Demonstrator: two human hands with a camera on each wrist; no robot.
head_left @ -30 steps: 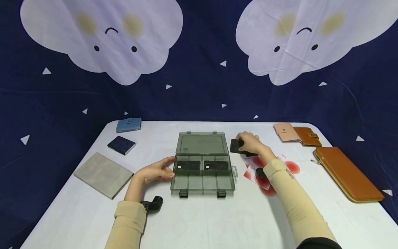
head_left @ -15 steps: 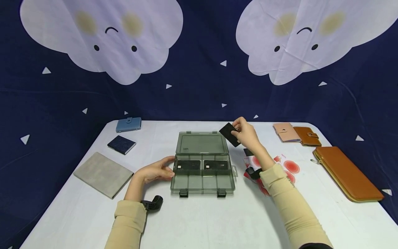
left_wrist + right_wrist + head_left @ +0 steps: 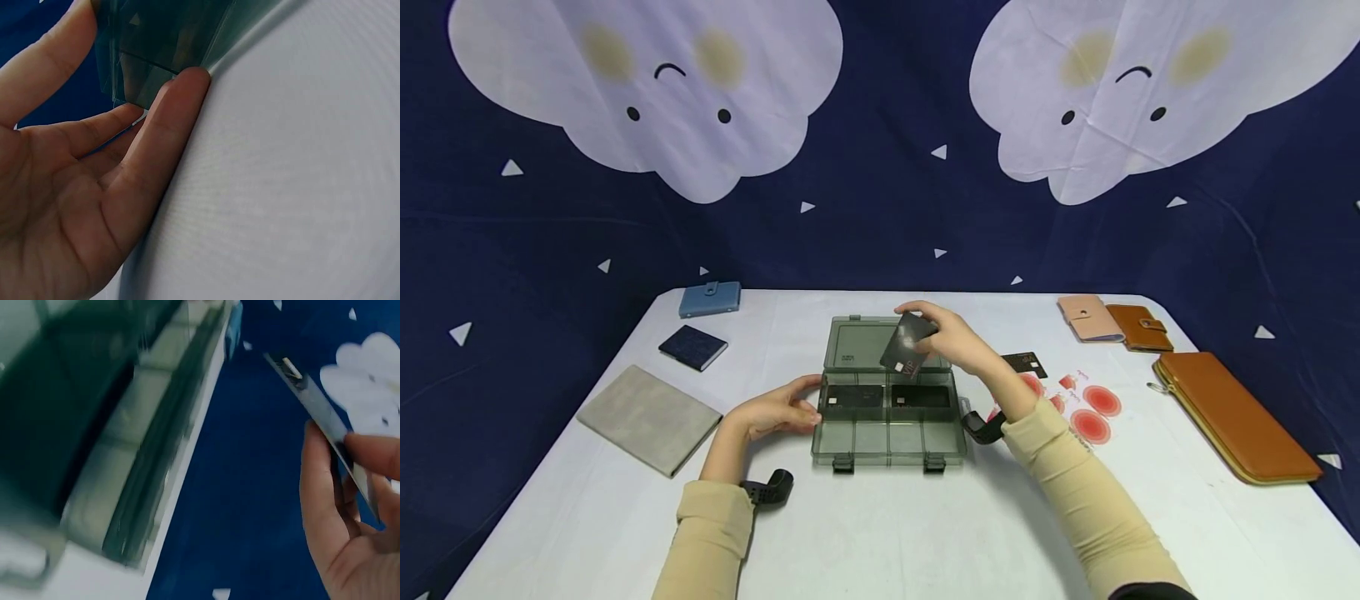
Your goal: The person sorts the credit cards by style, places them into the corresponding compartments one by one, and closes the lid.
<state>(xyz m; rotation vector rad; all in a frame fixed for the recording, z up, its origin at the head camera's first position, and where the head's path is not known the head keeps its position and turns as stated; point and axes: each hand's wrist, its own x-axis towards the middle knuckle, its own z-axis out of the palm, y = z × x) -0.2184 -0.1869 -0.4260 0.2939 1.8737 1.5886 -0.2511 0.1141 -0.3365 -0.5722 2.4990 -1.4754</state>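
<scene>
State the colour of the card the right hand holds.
The VIP card is black, clearest in head view.

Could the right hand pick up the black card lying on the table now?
Probably not yet: the right hand already pinches another black card, though the card on the table looks mostly uncovered.

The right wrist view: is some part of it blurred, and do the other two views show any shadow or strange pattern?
Right wrist view: the box is blurred, while the right hand and the held card look clearer; head view: mostly sharp, with a soft shadow on the table beside the right sleeve; left wrist view: faint ripple lines on the white table.
</scene>
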